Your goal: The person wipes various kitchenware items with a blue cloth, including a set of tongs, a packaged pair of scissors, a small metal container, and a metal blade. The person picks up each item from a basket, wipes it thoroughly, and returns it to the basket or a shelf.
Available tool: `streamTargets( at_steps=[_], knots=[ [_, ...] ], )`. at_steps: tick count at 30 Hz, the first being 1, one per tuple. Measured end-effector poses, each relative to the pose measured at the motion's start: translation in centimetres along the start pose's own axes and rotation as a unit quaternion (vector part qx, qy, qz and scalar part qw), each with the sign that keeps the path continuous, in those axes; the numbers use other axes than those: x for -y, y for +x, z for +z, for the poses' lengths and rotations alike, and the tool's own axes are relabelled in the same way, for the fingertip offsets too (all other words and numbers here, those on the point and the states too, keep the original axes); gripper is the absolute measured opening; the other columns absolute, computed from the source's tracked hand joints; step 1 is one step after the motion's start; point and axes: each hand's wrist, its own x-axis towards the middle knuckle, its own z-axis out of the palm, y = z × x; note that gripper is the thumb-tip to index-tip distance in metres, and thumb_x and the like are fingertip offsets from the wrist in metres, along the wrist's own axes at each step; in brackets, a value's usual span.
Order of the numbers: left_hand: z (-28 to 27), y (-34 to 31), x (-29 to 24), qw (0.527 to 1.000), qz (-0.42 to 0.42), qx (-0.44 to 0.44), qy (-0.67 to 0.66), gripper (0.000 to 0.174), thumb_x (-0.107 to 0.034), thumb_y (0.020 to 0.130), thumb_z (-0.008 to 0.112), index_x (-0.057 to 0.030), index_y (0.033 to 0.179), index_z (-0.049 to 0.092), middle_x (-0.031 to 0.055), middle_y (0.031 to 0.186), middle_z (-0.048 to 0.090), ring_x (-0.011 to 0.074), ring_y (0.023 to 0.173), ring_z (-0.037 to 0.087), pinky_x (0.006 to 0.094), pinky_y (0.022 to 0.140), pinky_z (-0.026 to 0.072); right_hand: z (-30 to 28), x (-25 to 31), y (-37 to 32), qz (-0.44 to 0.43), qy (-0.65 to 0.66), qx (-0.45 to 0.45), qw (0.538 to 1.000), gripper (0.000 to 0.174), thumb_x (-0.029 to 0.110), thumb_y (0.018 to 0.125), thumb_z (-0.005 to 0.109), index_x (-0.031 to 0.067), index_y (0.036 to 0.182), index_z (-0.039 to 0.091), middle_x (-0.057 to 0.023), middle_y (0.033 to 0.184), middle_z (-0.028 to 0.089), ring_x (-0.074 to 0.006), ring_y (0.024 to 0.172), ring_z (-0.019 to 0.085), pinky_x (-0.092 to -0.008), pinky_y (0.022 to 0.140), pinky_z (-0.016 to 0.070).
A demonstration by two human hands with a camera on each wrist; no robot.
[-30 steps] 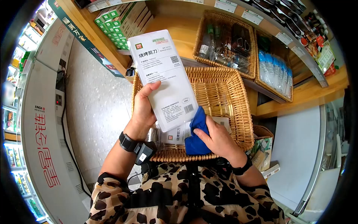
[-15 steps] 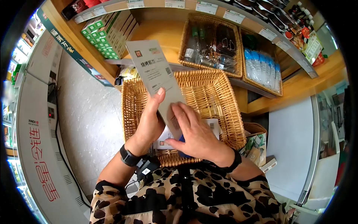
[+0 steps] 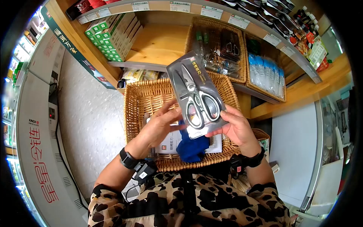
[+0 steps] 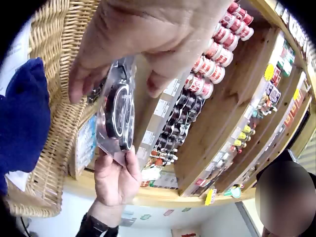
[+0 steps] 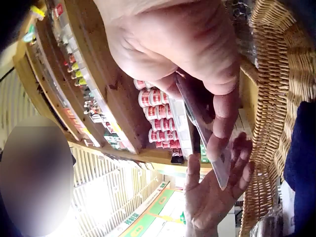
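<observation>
A packaged pair of kitchen scissors [image 3: 198,99], silver blades and dark-trimmed handles under clear plastic, tilts front side up above a wicker basket [image 3: 129,109]. My right hand [image 3: 239,126] pinches its lower right corner, thumb on the front and fingers behind. Beside the pack's left edge is my left hand [image 3: 160,123]; the right wrist view shows its fingers spread apart around the pack's end. A crumpled blue cloth [image 3: 192,148] lies in the basket below, on top of another white-backed scissors pack [image 3: 166,144].
Behind the basket, a wooden shelf [image 3: 160,41] bears stacked green-and-white boxes [image 3: 113,38] and smaller baskets with bagged goods [image 3: 266,73]. A white freezer cabinet [image 3: 34,143] stands at the left. Red-and-white tubs [image 4: 217,54] line a shelf above.
The scissors pack has turned from its printed back to its clear front and moved right into my right hand's hold. The blue cloth has left my right hand and lies in the basket.
</observation>
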Motion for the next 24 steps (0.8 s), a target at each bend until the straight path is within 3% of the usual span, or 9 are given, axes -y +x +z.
streamTargets(
  at_steps=[3,7,12,15,17,20,24],
  knots=[
    [0.5,0.1,0.5,1.0,0.007,0.003,-0.021,0.067,-0.017,0.092,0.054,-0.0065,0.144,0.014,0.0093,0.114,0.058,0.0196,0.096,0.061,0.0354,0.081,0.0532,-0.3,-0.2,-0.2,0.006,0.023,-0.007,1.0,0.039,0.017,0.097,0.04,-0.0012,0.131,0.036,-0.018,0.115,0.057,-0.0284,0.099,0.062,-0.0421,0.077,0.0573],
    [0.5,0.8,1.0,0.998,0.036,-0.043,0.0,0.067,-0.005,0.089,0.056,-0.0089,0.144,0.017,0.0069,0.101,0.061,0.0173,0.087,0.063,0.0324,0.076,0.0543,-0.9,0.1,-0.5,0.025,0.014,0.017,0.999,0.039,0.016,0.095,0.043,-0.0001,0.131,0.037,-0.0168,0.114,0.058,-0.0241,0.098,0.062,-0.0392,0.075,0.0575],
    [1.5,0.6,0.9,0.996,0.072,-0.045,0.036,0.07,0.0,0.088,0.057,-0.0111,0.145,0.018,0.0059,0.095,0.061,0.0125,0.083,0.061,0.0284,0.072,0.0531,-0.7,0.7,-0.7,0.029,-0.027,-0.026,0.999,0.038,0.016,0.094,0.048,-0.0007,0.127,0.038,-0.0145,0.111,0.059,-0.0209,0.092,0.064,-0.0344,0.068,0.0584],
    [2.5,0.6,0.2,0.996,0.049,-0.049,0.063,0.071,-0.001,0.088,0.057,-0.0109,0.146,0.016,0.0073,0.097,0.061,0.014,0.084,0.061,0.0281,0.074,0.0528,-1.6,0.7,-0.5,0.017,-0.053,-0.043,0.998,0.036,0.016,0.093,0.05,-0.0009,0.124,0.04,-0.0131,0.108,0.06,-0.0188,0.086,0.065,-0.0318,0.062,0.0584],
    [2.2,0.3,0.1,0.997,0.016,-0.017,0.076,0.071,-0.002,0.089,0.056,-0.0114,0.146,0.014,0.0111,0.106,0.059,0.0174,0.088,0.061,0.0289,0.076,0.0525,-2.5,1.5,-0.4,0.002,-0.063,-0.065,0.996,0.034,0.016,0.093,0.051,-0.0011,0.121,0.044,-0.0119,0.102,0.061,-0.0173,0.079,0.064,-0.0293,0.057,0.0574],
    [2.0,-0.2,-0.2,0.99,0.007,0.02,0.14,0.065,-0.003,0.091,0.052,-0.0106,0.145,0.018,0.0131,0.117,0.054,0.0223,0.096,0.061,0.0339,0.081,0.0519,-4.5,3.9,0.1,-0.03,-0.101,-0.089,0.99,0.029,0.016,0.092,0.052,-0.0008,0.115,0.048,-0.0123,0.096,0.062,-0.0167,0.077,0.064,-0.027,0.054,0.056],
    [0.7,-0.8,0.1,0.986,-0.009,0.01,0.168,0.061,-0.003,0.091,0.052,-0.0104,0.144,0.023,0.0115,0.12,0.053,0.0222,0.1,0.059,0.0346,0.083,0.0505,-10.3,7.4,2.0,-0.076,-0.13,-0.165,0.975,0.026,0.015,0.092,0.052,0.0013,0.114,0.048,-0.0124,0.096,0.063,-0.0171,0.074,0.063,-0.0285,0.058,0.0549]
  ],
)
